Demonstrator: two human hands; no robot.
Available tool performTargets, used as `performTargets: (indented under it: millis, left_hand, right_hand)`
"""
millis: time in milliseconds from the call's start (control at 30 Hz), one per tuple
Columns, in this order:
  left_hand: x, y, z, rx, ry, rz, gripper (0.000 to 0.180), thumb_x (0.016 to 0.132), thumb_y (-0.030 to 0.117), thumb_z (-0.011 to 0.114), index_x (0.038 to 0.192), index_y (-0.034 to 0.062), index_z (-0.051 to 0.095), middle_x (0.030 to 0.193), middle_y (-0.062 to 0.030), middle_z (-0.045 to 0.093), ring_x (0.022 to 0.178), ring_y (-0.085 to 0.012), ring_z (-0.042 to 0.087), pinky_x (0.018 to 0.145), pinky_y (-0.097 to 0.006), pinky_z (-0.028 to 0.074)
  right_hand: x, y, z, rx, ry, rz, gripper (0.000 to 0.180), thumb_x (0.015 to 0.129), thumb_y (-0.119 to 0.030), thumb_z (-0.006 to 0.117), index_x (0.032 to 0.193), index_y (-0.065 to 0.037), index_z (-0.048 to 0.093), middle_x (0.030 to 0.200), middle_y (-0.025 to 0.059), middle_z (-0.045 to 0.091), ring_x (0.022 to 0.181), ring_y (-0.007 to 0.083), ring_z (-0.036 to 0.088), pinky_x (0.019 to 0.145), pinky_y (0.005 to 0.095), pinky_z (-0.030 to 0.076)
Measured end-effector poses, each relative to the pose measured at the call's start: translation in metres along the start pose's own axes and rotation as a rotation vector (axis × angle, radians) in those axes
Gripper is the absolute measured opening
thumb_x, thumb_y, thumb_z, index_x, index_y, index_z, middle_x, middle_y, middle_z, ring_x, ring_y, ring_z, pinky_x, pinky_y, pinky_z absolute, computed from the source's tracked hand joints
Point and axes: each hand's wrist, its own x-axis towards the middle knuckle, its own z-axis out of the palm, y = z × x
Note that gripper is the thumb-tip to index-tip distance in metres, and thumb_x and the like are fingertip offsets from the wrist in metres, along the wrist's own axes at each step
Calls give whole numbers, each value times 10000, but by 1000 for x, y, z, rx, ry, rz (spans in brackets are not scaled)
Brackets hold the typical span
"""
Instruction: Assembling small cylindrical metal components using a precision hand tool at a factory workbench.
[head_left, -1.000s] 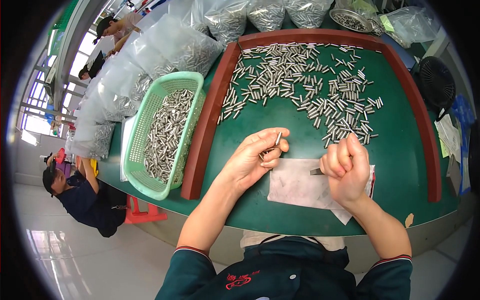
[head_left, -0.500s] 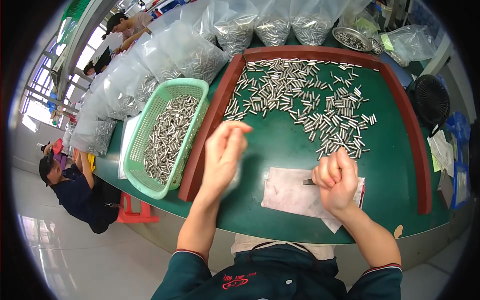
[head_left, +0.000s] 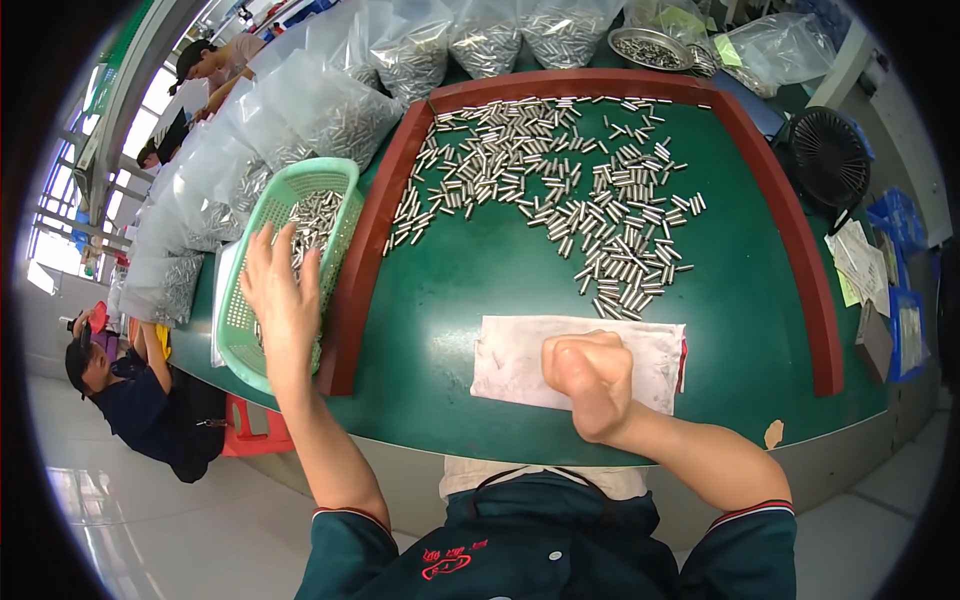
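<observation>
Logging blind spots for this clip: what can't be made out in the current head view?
- Right hand: closed into a fist on the white cloth; whatever it grips is hidden by its own fingers.
- Left hand: open over the green basket, covering the pins beneath; contact unclear.
- Metal pins: too small to show defects.
- Clear bags: cut off by the fisheye rim.

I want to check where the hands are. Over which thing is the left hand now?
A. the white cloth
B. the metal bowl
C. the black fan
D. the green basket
D: the left hand is spread open over the green basket of metal pins, while the right hand rests as a fist on the white cloth.
</observation>
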Motion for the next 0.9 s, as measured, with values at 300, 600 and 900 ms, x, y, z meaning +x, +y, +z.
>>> performTargets:
  millis: [300,600,900]
  left_hand:
    - [12,183,30,-738,-407,893,431,791,220,536,1188,78,440,1331,-107,315,1259,-282,248,1014,-460,170]
    - [-2,238,69,-628,-474,1246,551,865,385,361,1327,98,267,1406,-87,175,1302,-226,151,1045,-461,83]
    - [-1,203,70,-545,-515,1144,554,867,400,352,1327,103,268,1401,-75,198,1292,-242,180,1037,-466,95]
  right_hand:
    - [-12,3,-1,-168,-228,-249,263,705,-30,519,490,-43,369,458,78,342,373,265,355,371,343,282]
    - [-15,3,-5,-220,-256,-258,257,688,-53,543,489,-51,380,459,76,345,372,267,353,376,343,288]
    - [-13,1,-4,-206,-239,-242,252,689,-54,540,488,-42,388,455,87,358,376,276,371,378,344,298]
